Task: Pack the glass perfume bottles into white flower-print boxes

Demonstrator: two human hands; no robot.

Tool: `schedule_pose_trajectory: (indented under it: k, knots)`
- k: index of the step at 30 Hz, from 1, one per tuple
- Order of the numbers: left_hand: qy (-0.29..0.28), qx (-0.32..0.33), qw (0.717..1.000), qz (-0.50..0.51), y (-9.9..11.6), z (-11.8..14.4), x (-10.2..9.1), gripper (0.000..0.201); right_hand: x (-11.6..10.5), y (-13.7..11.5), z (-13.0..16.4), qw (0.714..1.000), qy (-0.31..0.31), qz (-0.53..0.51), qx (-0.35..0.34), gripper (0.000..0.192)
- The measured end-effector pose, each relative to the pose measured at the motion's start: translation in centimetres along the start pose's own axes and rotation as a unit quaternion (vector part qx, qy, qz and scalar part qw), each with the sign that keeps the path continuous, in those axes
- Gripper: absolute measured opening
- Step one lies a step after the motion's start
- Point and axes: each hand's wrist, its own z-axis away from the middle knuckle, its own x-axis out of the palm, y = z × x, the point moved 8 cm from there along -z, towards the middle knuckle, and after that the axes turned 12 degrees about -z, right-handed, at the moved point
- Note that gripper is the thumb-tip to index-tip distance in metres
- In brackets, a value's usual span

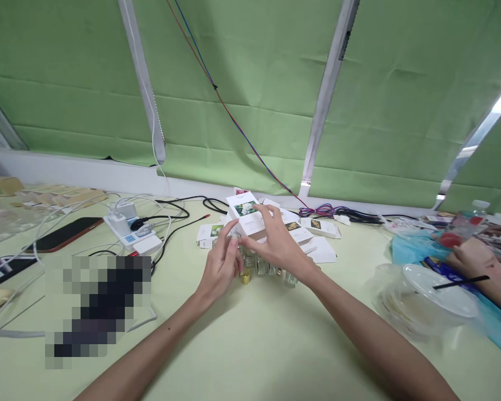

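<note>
Right hand (275, 239) clamped on white box (247, 216); left hand (222, 266) pinching something unclear among small glass bottles (267, 266). Could topple bottles by nudging.

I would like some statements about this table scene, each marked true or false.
1. The right hand holds a white box. True.
2. The blinds behind the table are blue. False: they are green.
3. A gold cap lies near the left hand. True.
4. The power strip lies to the right of both hands. False: it lies to their left.
5. A clear plastic bowl stands at the right. True.
</note>
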Motion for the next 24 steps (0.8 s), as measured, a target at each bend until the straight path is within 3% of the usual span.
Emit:
schedule_pose_trajectory:
  k: [7, 15, 24]
  knots:
    - [-0.019, -0.008, 0.999, -0.047, -0.4, -0.2, 0.2, 0.060, 0.1, -0.1, 0.1, 1.000, -0.014, 0.006, 0.012, 0.072]
    - [-0.017, -0.024, 0.999, -0.040, -0.8, -0.2, 0.0, 0.061, 0.0, 0.6, -0.2, 0.996, -0.072, -0.014, 0.041, 0.084]
    - [0.011, 0.018, 0.997, -0.079, -0.3, -0.2, -0.5, 0.049, -2.2, 4.1, -1.8, 0.981, -0.086, -0.088, 0.148, 0.064]
